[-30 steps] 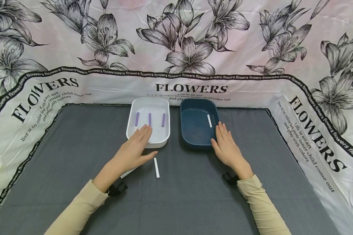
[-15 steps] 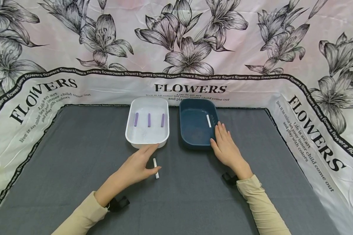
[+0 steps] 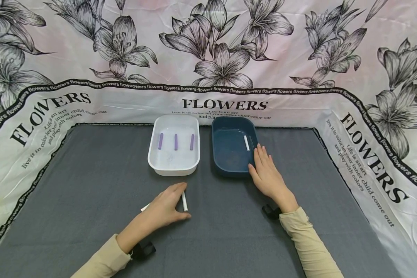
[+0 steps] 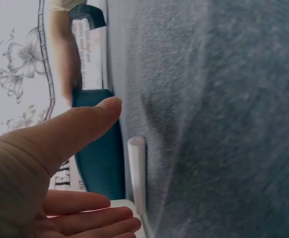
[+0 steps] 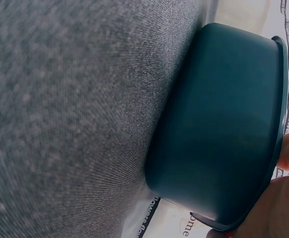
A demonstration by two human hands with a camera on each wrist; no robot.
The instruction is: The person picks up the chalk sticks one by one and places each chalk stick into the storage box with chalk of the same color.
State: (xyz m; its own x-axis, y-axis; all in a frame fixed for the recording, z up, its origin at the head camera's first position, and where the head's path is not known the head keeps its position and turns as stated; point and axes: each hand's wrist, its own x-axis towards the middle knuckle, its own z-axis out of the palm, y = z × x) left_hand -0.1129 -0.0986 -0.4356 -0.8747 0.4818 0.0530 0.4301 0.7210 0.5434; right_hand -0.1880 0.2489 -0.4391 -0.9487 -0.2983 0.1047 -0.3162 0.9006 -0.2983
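My left hand reaches over a white chalk stick on the grey cloth, thumb and fingers spread on either side of it. In the left wrist view the chalk lies just beyond the fingertips, with no finger round it. Another white stick is mostly hidden behind this hand. At the right, my right hand rests with straight fingers against the rim of a dark blue tub. One white chalk stick lies inside that tub.
Left of the blue tub stands a white tub holding three purple chalk sticks, one of them a middle purple stick. Grey cloth covers the table, and a flower-printed sheet borders it behind.
My left hand has drawn back from over the white tub toward me and lowered to the white chalk on the cloth. The right hand and both tubs stay put.
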